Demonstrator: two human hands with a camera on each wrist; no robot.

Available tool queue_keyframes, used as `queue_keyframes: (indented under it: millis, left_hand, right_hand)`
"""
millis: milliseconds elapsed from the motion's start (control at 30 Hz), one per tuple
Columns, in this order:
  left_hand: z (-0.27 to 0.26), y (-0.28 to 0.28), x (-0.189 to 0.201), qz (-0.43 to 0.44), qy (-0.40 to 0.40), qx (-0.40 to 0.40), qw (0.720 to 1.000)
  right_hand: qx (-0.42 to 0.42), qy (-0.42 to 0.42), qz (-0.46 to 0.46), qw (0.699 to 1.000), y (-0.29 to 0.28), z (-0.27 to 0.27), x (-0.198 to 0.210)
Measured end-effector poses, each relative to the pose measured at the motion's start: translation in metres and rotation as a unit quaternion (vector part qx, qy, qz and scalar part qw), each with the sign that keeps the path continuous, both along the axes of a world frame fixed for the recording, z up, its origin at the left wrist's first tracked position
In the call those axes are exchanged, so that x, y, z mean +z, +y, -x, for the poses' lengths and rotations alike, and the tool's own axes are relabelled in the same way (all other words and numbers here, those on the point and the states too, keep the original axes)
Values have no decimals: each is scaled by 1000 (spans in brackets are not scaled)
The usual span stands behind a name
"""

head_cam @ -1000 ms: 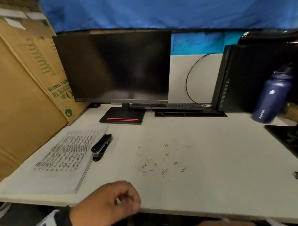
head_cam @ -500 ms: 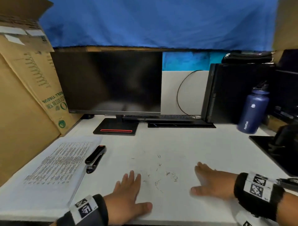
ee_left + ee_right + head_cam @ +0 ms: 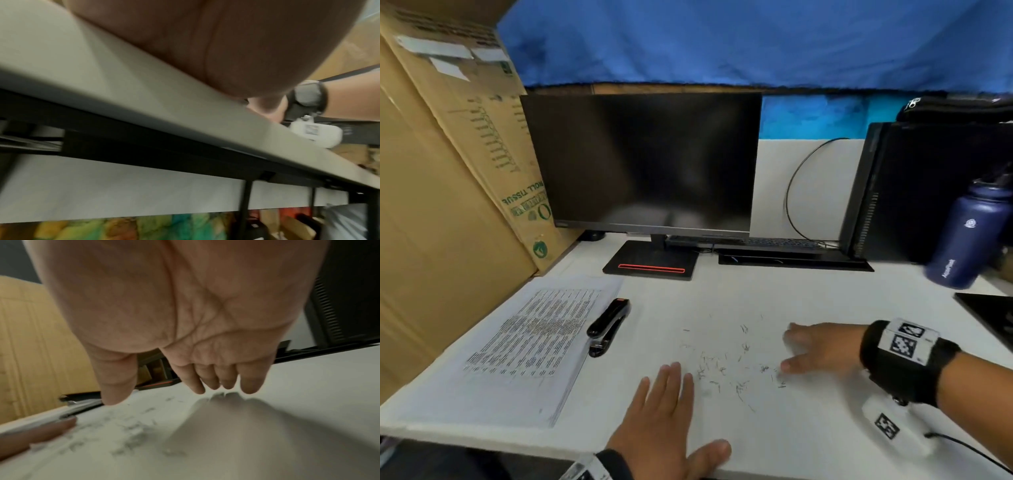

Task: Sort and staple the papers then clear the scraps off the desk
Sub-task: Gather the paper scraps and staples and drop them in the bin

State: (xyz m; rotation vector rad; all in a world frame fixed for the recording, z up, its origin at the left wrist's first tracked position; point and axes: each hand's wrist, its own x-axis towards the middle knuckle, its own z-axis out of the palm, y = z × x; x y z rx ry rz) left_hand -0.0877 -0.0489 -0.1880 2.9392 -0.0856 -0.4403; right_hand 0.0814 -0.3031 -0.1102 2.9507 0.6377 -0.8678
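Note:
Several loose staple scraps point(image 3: 726, 366) lie scattered on the white desk point(image 3: 808, 438), blurred in the right wrist view as scraps point(image 3: 131, 434). My left hand point(image 3: 667, 411) lies flat, palm down, at the near edge, just left of the scraps; its palm point(image 3: 205, 48) fills the left wrist view. My right hand point(image 3: 815, 349) rests flat to their right, fingers straight and pointing left, its fingertips point(image 3: 211, 386) just above the desk. A stack of printed papers point(image 3: 527, 342) lies at the left with a black stapler point(image 3: 607, 325) beside it.
A dark monitor point(image 3: 643, 164) on its stand point(image 3: 650, 260) is at the back, a keyboard point(image 3: 763, 245) behind it, a black computer tower point(image 3: 928, 192) and a blue bottle point(image 3: 965, 233) at the right. Cardboard boxes point(image 3: 448, 171) wall the left side.
The left hand left the desk's near edge and came flat onto the desk. The right hand came into view and slid left toward the scraps. The view shifted.

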Motion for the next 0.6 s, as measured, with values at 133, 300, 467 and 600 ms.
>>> queue_keyframes:
  millis: [133,300,467,600]
  left_hand:
    - [-28,-15,21,53,9,-32,998]
    - [-58,-2,76,50,-33,-11,998]
    - [-102,25,62,-18,25,89,996]
    - [-116,13,52,-33,48,71,996]
  right_hand:
    - [29,-25,-37,999,33,-17,7]
    - [16,-67,18,997,53,-38,-2]
    - [39,-21,-27,999,63,-32,-14]
    - [134,16,-78,988,53,-1,-27]
